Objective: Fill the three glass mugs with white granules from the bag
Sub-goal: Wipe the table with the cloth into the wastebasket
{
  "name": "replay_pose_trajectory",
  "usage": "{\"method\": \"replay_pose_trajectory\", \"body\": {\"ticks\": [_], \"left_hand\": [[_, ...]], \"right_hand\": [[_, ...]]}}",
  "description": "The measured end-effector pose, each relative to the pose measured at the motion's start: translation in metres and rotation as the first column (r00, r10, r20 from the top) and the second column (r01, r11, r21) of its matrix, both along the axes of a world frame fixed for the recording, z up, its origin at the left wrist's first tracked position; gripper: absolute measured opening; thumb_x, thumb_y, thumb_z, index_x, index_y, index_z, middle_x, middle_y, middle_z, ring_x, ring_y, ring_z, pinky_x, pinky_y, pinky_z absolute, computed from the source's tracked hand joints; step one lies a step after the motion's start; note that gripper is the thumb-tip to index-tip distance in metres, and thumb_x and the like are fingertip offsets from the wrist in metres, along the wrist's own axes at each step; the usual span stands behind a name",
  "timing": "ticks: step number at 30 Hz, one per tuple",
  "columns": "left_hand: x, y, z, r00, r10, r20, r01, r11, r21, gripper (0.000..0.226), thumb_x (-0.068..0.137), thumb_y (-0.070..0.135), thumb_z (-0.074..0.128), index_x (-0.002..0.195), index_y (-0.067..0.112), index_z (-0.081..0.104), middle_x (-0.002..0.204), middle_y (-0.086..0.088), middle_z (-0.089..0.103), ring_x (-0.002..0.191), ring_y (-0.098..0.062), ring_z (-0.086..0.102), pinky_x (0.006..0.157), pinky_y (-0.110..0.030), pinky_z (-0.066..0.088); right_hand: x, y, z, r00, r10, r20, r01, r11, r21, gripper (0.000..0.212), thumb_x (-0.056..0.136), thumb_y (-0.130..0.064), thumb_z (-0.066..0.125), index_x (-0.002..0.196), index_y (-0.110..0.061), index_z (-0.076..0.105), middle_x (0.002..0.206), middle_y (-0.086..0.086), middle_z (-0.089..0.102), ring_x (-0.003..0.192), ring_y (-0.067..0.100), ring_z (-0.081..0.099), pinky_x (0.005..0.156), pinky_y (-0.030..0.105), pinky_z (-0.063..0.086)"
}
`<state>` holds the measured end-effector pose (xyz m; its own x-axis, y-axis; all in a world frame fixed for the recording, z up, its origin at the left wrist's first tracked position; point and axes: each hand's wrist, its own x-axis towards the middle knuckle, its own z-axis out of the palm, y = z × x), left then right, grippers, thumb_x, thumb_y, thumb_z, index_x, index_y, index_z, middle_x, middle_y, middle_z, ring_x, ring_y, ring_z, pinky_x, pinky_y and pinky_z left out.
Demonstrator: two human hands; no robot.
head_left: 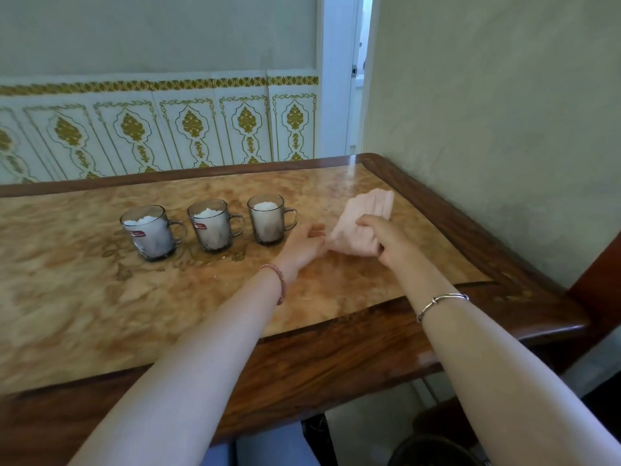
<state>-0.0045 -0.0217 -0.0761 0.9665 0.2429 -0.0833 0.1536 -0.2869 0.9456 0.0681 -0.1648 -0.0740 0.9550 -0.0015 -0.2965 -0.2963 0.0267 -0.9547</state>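
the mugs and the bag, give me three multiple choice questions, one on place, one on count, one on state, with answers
1. Where does the bag lie relative to the mugs?
A. To their right
B. To their left
C. In front of the middle one

2. How many mugs carry a red label?
A. None
B. Two
C. Three

3. What is the state of the three mugs?
A. All empty
B. One filled
C. All hold white granules

Answers: 1 A, it lies flat on the table right of the right mug, under the right hand. 2 B, only the left mug and middle mug show labels. 3 C, white shows near every rim.
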Motion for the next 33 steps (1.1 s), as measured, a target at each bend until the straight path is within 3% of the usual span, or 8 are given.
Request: {"method": "replay_pose_trajectory", "body": {"ticks": [3, 6, 12, 16, 19, 22, 24, 33], "left_hand": [[-0.016, 0.019, 0.004, 0.999, 0.038, 0.032, -0.039, 0.999, 0.019, 0.035, 0.097, 0.009, 0.045, 0.131, 0.012, 0.052, 0.122, -0.002, 0.057, 0.109, -0.019, 0.054, 0.08, -0.025, 0.045], [-0.038, 0.039, 0.008, 0.995, 0.075, 0.061, -0.077, 0.997, 0.028, 0.035, 0.097, 0.01, 0.046, 0.131, 0.012, 0.053, 0.124, -0.003, 0.059, 0.114, -0.019, 0.055, 0.096, -0.032, 0.046], [-0.086, 0.088, 0.014, 0.974, 0.198, 0.108, -0.202, 0.979, 0.028, 0.033, 0.096, 0.007, 0.046, 0.126, 0.013, 0.057, 0.121, -0.001, 0.062, 0.108, -0.015, 0.057, 0.082, -0.023, 0.046], [-0.12, 0.123, 0.013, 0.948, 0.291, 0.125, -0.299, 0.953, 0.049, 0.033, 0.096, 0.007, 0.045, 0.127, 0.013, 0.057, 0.121, 0.001, 0.061, 0.109, -0.013, 0.055, 0.084, -0.023, 0.045], [-0.143, 0.15, 0.009, 0.935, 0.335, 0.117, -0.344, 0.936, 0.069, 0.033, 0.097, 0.007, 0.043, 0.127, 0.014, 0.056, 0.121, 0.0, 0.06, 0.104, -0.013, 0.056, 0.073, -0.022, 0.045], [-0.165, 0.178, 0.002, 0.909, 0.404, 0.106, -0.412, 0.908, 0.07, 0.032, 0.099, 0.006, 0.041, 0.126, 0.015, 0.055, 0.121, -0.001, 0.06, 0.09, -0.01, 0.057, 0.067, -0.022, 0.045], [-0.178, 0.197, -0.004, 0.88, 0.464, 0.104, -0.472, 0.879, 0.072, 0.034, 0.098, 0.005, 0.041, 0.128, 0.014, 0.054, 0.126, -0.003, 0.058, 0.102, -0.014, 0.057, 0.077, -0.025, 0.045], [-0.199, 0.236, -0.027, 0.855, 0.515, 0.067, -0.515, 0.857, -0.013, 0.037, 0.099, 0.018, 0.046, 0.135, 0.02, 0.046, 0.127, -0.004, 0.054, 0.09, -0.011, 0.057, 0.068, -0.021, 0.044]], "right_hand": [[-0.017, 0.015, 0.009, 0.998, 0.023, 0.059, -0.029, 0.995, 0.095, 0.026, 0.076, -0.013, 0.066, 0.099, -0.005, 0.058, 0.072, 0.004, 0.056, 0.056, 0.014, 0.054, 0.042, 0.02, 0.04], [-0.036, 0.033, 0.018, 0.992, 0.05, 0.118, -0.06, 0.995, 0.078, 0.019, 0.077, -0.011, 0.065, 0.094, -0.007, 0.056, 0.07, 0.008, 0.052, 0.056, 0.018, 0.052, 0.047, 0.024, 0.038], [-0.077, 0.083, 0.027, 0.952, 0.108, 0.287, -0.129, 0.99, 0.056, 0.038, 0.078, -0.007, 0.065, 0.115, -0.013, 0.057, 0.083, 0.002, 0.062, 0.068, 0.016, 0.06, 0.042, 0.017, 0.041], [-0.108, 0.118, 0.028, 0.915, 0.16, 0.371, -0.167, 0.986, -0.012, 0.04, 0.084, -0.003, 0.06, 0.123, -0.008, 0.057, 0.102, 0.005, 0.063, 0.088, 0.019, 0.06, 0.059, 0.019, 0.048], [-0.127, 0.145, 0.028, 0.86, 0.245, 0.448, -0.213, 0.969, -0.123, 0.029, 0.086, -0.001, 0.055, 0.114, -0.008, 0.06, 0.098, 0.001, 0.063, 0.09, 0.017, 0.061, 0.078, 0.027, 0.049], [-0.14, 0.174, 0.025, 0.795, 0.301, 0.528, -0.243, 0.954, -0.177, 0.016, 0.083, -0.001, 0.057, 0.096, -0.008, 0.065, 0.084, 0.003, 0.063, 0.081, 0.019, 0.062, 0.069, 0.027, 0.048], [-0.144, 0.196, 0.019, 0.755, 0.328, 0.568, -0.234, 0.944, -0.234, 0.012, 0.08, -0.002, 0.059, 0.086, -0.011, 0.065, 0.078, 0.005, 0.064, 0.076, 0.024, 0.061, 0.063, 0.034, 0.046], [-0.16, 0.257, -0.022, 0.573, 0.669, 0.474, -0.339, 0.719, -0.607, 0.022, 0.087, -0.003, 0.05, 0.1, -0.006, 0.068, 0.087, 0.005, 0.062, 0.083, 0.021, 0.055, 0.062, 0.024, 0.028]]}}
